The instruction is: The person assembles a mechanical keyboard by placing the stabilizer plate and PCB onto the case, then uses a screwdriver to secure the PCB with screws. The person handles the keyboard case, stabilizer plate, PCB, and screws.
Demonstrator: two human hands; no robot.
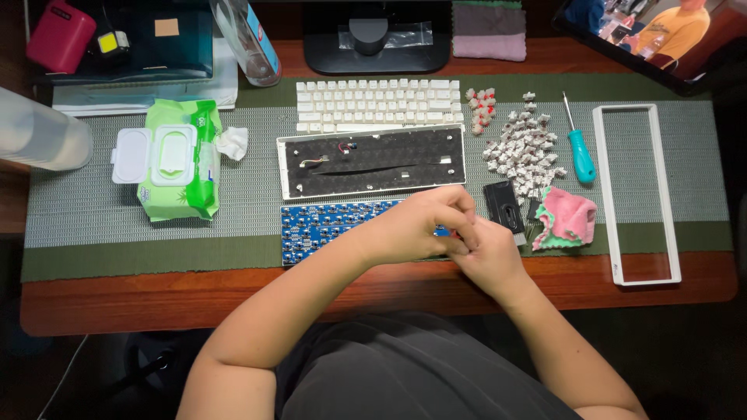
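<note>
The person works at the right end of a blue keyboard circuit board (pixel 327 224), which lies flat on the grey-green mat near the front edge of the tabletop (pixel 389 292), just below the emptied keyboard case (pixel 372 162). The left hand (pixel 416 225) curls over the board's right end, its grip pressed together with fingers bent down toward the board; the right hand (pixel 486 253) meets it from below, fingertips closed against the left hand's. What sits between them is hidden, so whether they pinch a small part cannot be told. The step looks like fine work on the bare board, perhaps seating or freeing a small piece, and any next move would seem to call for a steady, light touch. The board shows rows of pale round solder points on blue. A heap of loose key switches (pixel 521 148), a teal screwdriver (pixel 580 152), a pink cloth (pixel 568 218) and a white frame (pixel 634 194) lie to the right.
</note>
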